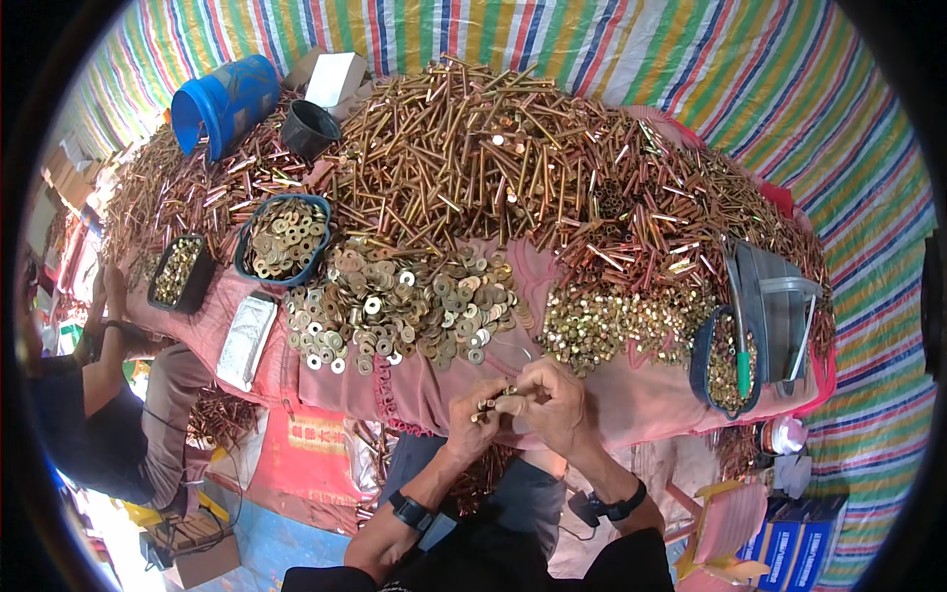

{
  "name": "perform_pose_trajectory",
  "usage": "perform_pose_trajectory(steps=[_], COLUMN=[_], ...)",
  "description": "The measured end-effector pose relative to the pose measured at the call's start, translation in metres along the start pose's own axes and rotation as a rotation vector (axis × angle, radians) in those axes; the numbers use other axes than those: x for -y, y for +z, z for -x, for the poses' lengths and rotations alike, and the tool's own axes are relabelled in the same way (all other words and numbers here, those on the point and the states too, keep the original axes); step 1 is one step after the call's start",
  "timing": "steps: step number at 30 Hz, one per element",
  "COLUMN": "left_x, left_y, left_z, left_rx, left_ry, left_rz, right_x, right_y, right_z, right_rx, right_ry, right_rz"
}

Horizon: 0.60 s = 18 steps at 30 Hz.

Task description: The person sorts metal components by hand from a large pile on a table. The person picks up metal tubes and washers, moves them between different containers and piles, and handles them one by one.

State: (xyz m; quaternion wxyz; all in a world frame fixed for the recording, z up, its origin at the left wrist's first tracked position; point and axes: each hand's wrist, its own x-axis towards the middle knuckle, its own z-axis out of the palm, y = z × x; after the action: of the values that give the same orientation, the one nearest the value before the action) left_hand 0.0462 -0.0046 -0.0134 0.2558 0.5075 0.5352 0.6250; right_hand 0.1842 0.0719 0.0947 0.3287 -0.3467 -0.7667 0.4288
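Observation:
Close in front of me, my left hand (pixel 471 424) is closed on several small brass-coloured metal pieces (pixel 483 407) that look like nuts. My right hand (pixel 554 403) meets it with thumb and fingers pinched together, and what sits in that pinch is too small to make out. Both hands are at the near edge of the pink cloth (pixel 424 385). Beyond them lie a spread of flat washers (pixel 404 306) on the left and a heap of small nuts (pixel 617 331) on the right. Behind these rises a large pile of long brass-coloured bolts (pixel 473 148).
Left stand a blue-rimmed tub of washers (pixel 240 259), a black tub of nuts (pixel 193 296) and a silver-wrapped block (pixel 247 340). Right are a dark tub (pixel 699 365) with a green-handled tool (pixel 743 370) and a grey dustpan (pixel 784 316). Another person (pixel 99 414) sits far left.

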Motion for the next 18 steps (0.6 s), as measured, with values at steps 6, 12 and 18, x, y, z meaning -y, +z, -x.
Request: perform_pose_trajectory(steps=[6, 12, 18], left_x=[-0.003, -0.007, -0.006], left_y=[-0.001, 0.005, 0.001], left_z=[0.001, -0.004, 0.009], left_rx=[0.056, -0.126, -0.149], left_ry=[-0.045, -0.313, -0.148], left_rz=[0.013, 0.467, 0.144], right_x=[-0.015, -0.033, -0.033], right_y=[0.001, -0.023, -0.016], right_z=[0.004, 0.007, 0.0], right_rx=[-0.02, -0.003, 0.341], right_ry=[-0.177, 0.349, 0.351], right_rz=[0.162, -0.355, 0.179])
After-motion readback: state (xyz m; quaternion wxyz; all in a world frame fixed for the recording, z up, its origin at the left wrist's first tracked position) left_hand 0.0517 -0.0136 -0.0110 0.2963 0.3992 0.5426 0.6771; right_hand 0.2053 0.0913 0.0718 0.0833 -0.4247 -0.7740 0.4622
